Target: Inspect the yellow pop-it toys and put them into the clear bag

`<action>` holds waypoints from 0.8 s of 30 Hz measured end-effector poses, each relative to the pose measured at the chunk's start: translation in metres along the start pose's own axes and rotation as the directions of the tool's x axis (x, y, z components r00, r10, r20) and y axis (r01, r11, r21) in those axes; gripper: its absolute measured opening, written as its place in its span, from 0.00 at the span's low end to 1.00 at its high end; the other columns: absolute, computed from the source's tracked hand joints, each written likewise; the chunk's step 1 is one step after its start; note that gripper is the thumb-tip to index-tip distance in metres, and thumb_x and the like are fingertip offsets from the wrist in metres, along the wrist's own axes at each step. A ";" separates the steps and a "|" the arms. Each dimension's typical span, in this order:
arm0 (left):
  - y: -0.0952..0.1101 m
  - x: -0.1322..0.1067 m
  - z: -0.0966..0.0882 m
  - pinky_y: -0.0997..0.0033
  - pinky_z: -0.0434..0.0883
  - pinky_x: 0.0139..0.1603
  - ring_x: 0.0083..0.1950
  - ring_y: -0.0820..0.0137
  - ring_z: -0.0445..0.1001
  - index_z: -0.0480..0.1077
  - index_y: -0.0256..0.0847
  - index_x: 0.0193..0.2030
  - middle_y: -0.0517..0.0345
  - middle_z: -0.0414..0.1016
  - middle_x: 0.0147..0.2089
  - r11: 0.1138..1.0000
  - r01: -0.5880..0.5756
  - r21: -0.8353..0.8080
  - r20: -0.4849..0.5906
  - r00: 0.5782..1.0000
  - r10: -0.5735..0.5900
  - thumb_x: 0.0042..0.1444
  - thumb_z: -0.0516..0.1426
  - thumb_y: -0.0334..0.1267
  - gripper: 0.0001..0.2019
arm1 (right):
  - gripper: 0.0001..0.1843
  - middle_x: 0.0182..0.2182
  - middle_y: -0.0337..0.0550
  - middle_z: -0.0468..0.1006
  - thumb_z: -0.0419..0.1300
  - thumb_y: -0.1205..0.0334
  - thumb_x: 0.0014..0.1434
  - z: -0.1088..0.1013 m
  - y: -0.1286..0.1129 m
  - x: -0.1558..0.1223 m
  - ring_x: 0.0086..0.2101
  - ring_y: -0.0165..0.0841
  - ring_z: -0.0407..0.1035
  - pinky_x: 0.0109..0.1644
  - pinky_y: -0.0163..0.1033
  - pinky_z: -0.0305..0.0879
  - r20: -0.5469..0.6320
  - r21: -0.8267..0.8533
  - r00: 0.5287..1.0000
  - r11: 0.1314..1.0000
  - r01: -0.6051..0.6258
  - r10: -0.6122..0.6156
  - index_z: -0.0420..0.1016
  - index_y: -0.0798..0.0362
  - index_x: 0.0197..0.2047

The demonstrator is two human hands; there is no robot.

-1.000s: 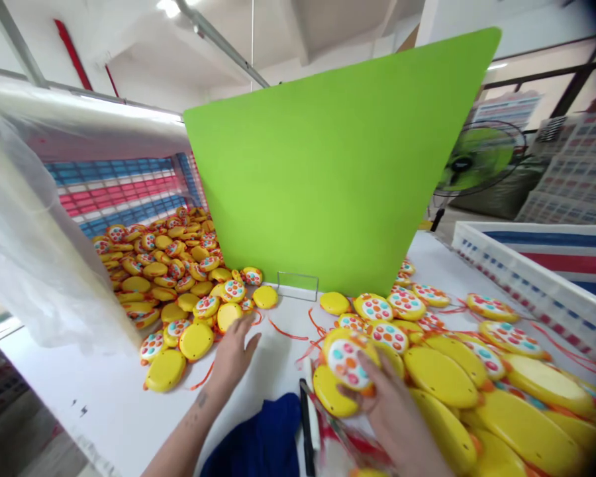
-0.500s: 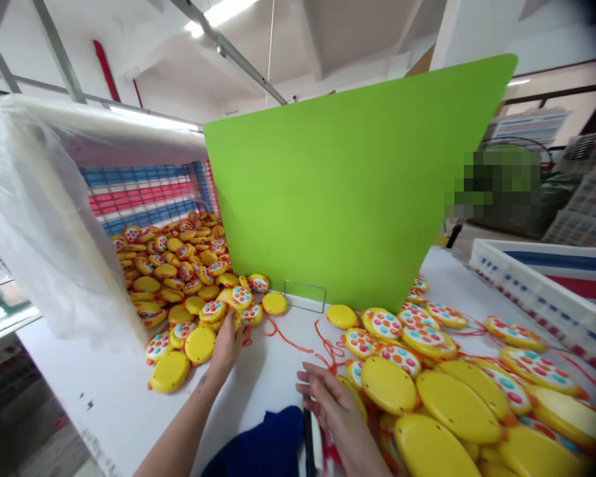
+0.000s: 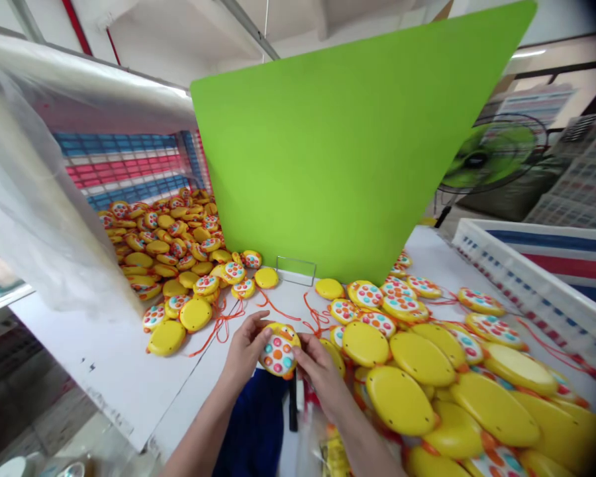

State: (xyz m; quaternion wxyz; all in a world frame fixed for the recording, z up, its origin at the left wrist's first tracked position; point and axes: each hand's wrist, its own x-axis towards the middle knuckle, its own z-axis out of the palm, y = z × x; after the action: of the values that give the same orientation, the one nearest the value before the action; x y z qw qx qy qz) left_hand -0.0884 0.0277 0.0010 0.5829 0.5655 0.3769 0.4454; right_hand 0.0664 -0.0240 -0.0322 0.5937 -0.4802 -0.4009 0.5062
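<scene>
Between my two hands is a yellow duck-shaped toy (image 3: 279,351), its white face with red, orange and blue round buttons turned up toward me. My left hand (image 3: 246,348) grips its left edge, with the thumb on the front. On the right edge, my right hand (image 3: 320,368) holds it by the thumb and fingers near the duck's head. The toy is above the white table (image 3: 144,397), close to its front edge. Orange cords (image 3: 223,323) lie on the tabletop beyond my hands.
A big pile of the same toys (image 3: 169,245) spills from a netted bin at left; another heap (image 3: 427,377) lies at right. A green panel (image 3: 318,152) stands at the back. At right are a white crate (image 3: 536,265) and a fan (image 3: 491,156). Dark blue cloth (image 3: 255,417) hangs below my hands.
My left hand has come back from the left pile with a toy. My right hand has closed on the toy's other side. The view has tilted downward.
</scene>
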 end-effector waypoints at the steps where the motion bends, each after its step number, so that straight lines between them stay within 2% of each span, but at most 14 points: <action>1: -0.002 -0.002 0.001 0.69 0.70 0.40 0.40 0.67 0.73 0.64 0.39 0.54 0.52 0.74 0.42 0.999 0.024 -0.045 -0.019 1.000 -0.025 0.53 0.59 0.48 0.24 | 0.21 0.29 0.40 0.75 0.62 0.45 0.52 0.000 -0.001 0.000 0.25 0.31 0.67 0.23 0.33 0.63 0.013 0.007 1.000 1.000 0.001 -0.001 0.74 0.51 0.43; 5: -0.010 -0.018 0.008 0.77 0.67 0.28 0.31 0.73 0.70 0.63 0.41 0.55 0.55 0.72 0.40 0.977 0.155 -0.146 -0.008 0.987 -0.158 0.55 0.57 0.50 0.24 | 0.20 0.36 0.42 0.76 0.61 0.46 0.54 0.003 -0.005 -0.005 0.35 0.35 0.70 0.34 0.35 0.70 0.023 0.013 1.000 1.000 0.019 -0.019 0.73 0.49 0.45; 7: -0.012 -0.025 0.013 0.77 0.67 0.27 0.31 0.74 0.70 0.62 0.42 0.54 0.56 0.72 0.41 0.966 0.164 -0.200 -0.039 0.984 -0.175 0.54 0.59 0.50 0.24 | 0.24 0.42 0.44 0.75 0.61 0.46 0.54 0.007 -0.008 -0.009 0.37 0.37 0.71 0.34 0.37 0.72 0.010 0.020 1.000 1.000 -0.004 0.004 0.71 0.47 0.52; 9: -0.011 -0.031 0.019 0.74 0.70 0.30 0.35 0.71 0.72 0.62 0.43 0.53 0.53 0.71 0.46 0.950 0.162 -0.267 -0.062 0.981 -0.184 0.53 0.60 0.50 0.24 | 0.32 0.46 0.45 0.75 0.63 0.46 0.52 0.012 -0.011 -0.013 0.34 0.37 0.72 0.27 0.37 0.72 0.001 0.060 0.998 0.997 -0.057 0.057 0.65 0.44 0.59; 11: -0.008 -0.035 0.023 0.69 0.72 0.35 0.40 0.67 0.73 0.61 0.44 0.54 0.50 0.69 0.51 0.929 0.171 -0.327 -0.035 0.980 -0.193 0.53 0.59 0.52 0.25 | 0.38 0.47 0.46 0.75 0.65 0.47 0.49 0.015 -0.014 -0.016 0.31 0.36 0.72 0.24 0.37 0.71 -0.003 0.120 0.995 0.988 -0.099 0.100 0.61 0.43 0.62; 14: -0.002 -0.038 0.026 0.64 0.72 0.42 0.45 0.63 0.73 0.56 0.45 0.60 0.48 0.69 0.54 0.928 0.158 -0.338 0.043 0.987 -0.152 0.52 0.60 0.52 0.31 | 0.36 0.48 0.45 0.75 0.67 0.49 0.48 0.015 -0.018 -0.017 0.36 0.38 0.73 0.33 0.41 0.74 -0.008 0.148 0.997 0.986 -0.072 0.074 0.66 0.44 0.60; 16: -0.001 -0.039 0.027 0.63 0.71 0.48 0.48 0.62 0.72 0.52 0.45 0.63 0.49 0.70 0.53 0.950 0.123 -0.286 0.077 0.992 -0.105 0.47 0.65 0.46 0.39 | 0.32 0.48 0.45 0.75 0.66 0.48 0.49 0.013 -0.021 -0.017 0.41 0.40 0.72 0.41 0.42 0.74 -0.018 0.141 0.999 0.989 -0.046 0.049 0.70 0.45 0.57; 17: -0.002 -0.039 0.026 0.63 0.70 0.50 0.49 0.62 0.72 0.51 0.45 0.64 0.50 0.70 0.53 0.961 0.107 -0.255 0.082 0.993 -0.089 0.44 0.67 0.42 0.43 | 0.30 0.48 0.45 0.75 0.65 0.46 0.50 0.012 -0.021 -0.017 0.42 0.40 0.72 0.42 0.42 0.73 -0.020 0.149 0.998 0.987 -0.057 0.060 0.71 0.45 0.56; 20: -0.005 -0.038 0.025 0.64 0.70 0.50 0.48 0.63 0.72 0.49 0.44 0.65 0.50 0.71 0.53 0.974 0.102 -0.203 0.077 0.993 -0.087 0.43 0.67 0.37 0.45 | 0.34 0.47 0.47 0.76 0.60 0.39 0.52 0.011 -0.021 -0.017 0.36 0.40 0.74 0.32 0.43 0.74 0.002 0.221 0.989 0.965 -0.142 0.145 0.66 0.43 0.60; 22: -0.005 -0.037 0.025 0.64 0.71 0.48 0.47 0.63 0.73 0.48 0.44 0.66 0.50 0.71 0.52 0.978 0.090 -0.188 0.060 0.995 -0.080 0.46 0.66 0.41 0.43 | 0.38 0.46 0.48 0.76 0.59 0.37 0.51 0.012 -0.021 -0.018 0.33 0.38 0.74 0.27 0.41 0.74 0.042 0.249 0.987 0.955 -0.163 0.158 0.62 0.43 0.62; 24: -0.005 -0.037 0.025 0.65 0.72 0.46 0.45 0.63 0.73 0.52 0.43 0.65 0.51 0.72 0.50 0.984 0.084 -0.157 0.003 0.996 -0.084 0.50 0.63 0.45 0.38 | 0.39 0.45 0.48 0.76 0.59 0.36 0.51 0.013 -0.019 -0.019 0.31 0.37 0.73 0.26 0.39 0.73 0.072 0.243 0.988 0.958 -0.151 0.137 0.63 0.44 0.62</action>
State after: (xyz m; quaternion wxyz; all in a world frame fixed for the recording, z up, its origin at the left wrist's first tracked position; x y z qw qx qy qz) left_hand -0.0765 -0.0148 -0.0040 0.6433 0.5004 0.3652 0.4498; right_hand 0.0551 -0.0411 -0.0106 0.5996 -0.4162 -0.3144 0.6070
